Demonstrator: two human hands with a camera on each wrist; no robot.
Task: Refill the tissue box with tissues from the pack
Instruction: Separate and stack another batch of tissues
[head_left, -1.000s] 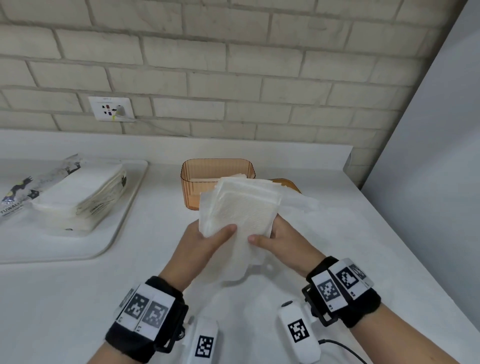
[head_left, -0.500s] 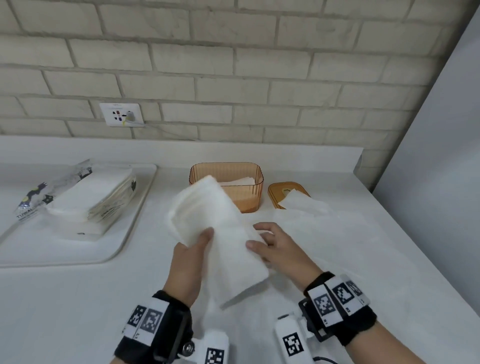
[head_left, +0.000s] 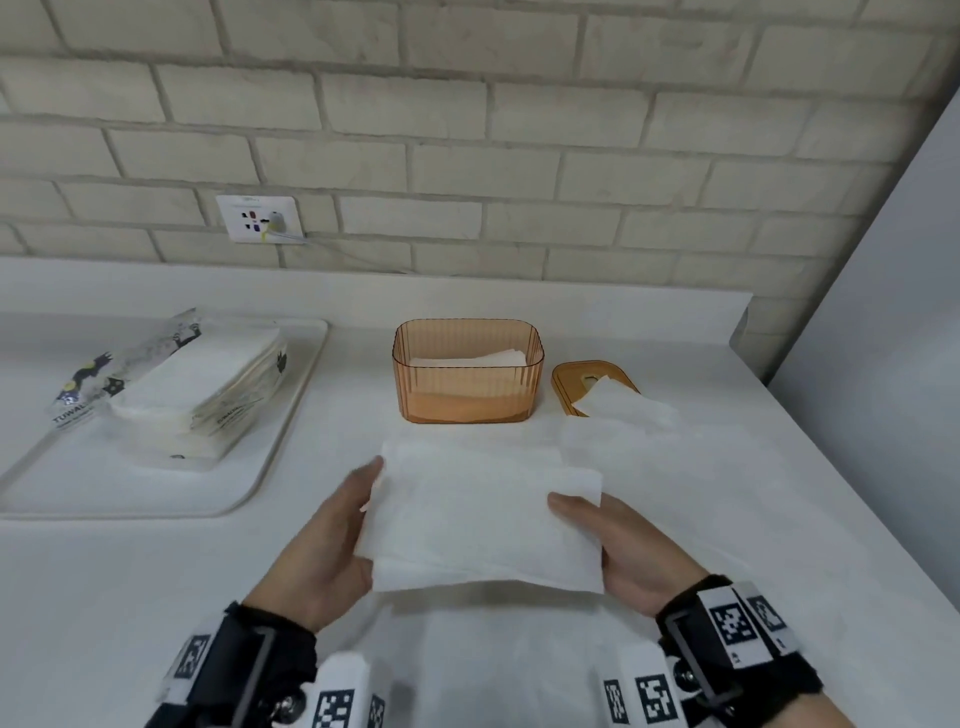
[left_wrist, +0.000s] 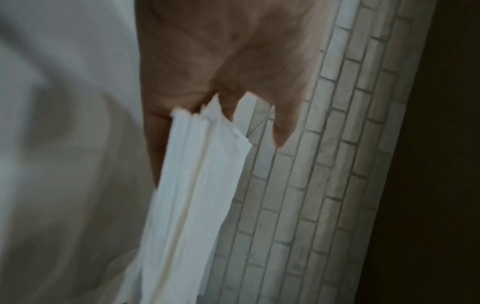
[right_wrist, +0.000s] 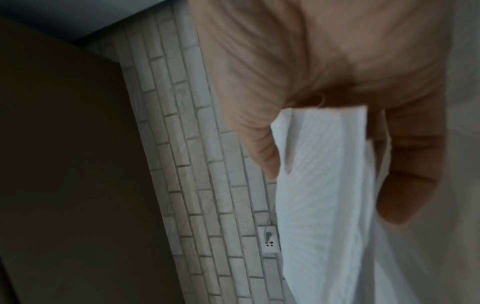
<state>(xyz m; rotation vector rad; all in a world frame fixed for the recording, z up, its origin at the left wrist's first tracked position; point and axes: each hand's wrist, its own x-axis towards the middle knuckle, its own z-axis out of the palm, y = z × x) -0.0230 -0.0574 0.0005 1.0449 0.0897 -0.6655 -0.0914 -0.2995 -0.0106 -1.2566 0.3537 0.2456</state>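
Note:
A flat stack of white tissues (head_left: 483, 514) hangs level above the counter, in front of the orange tissue box (head_left: 467, 371). My left hand (head_left: 332, 540) grips its left edge and my right hand (head_left: 608, 545) grips its right edge, thumbs on top. The left wrist view shows the layered stack of tissues (left_wrist: 197, 185) between thumb and fingers. In the right wrist view the stack of tissues (right_wrist: 324, 185) is pinched the same way. The box is open and holds a few tissues low inside. The opened tissue pack (head_left: 192, 384) lies on the white tray (head_left: 280, 441) at left.
The orange lid (head_left: 576, 376) lies right of the box with a loose tissue (head_left: 623, 405) partly over it. A brick wall with a socket (head_left: 258, 218) runs behind the counter. A grey panel (head_left: 883, 312) closes off the right side.
The stack went from upright to tilted in my left hand alone, and is now flat and level. My right hand has taken hold of its right edge again.

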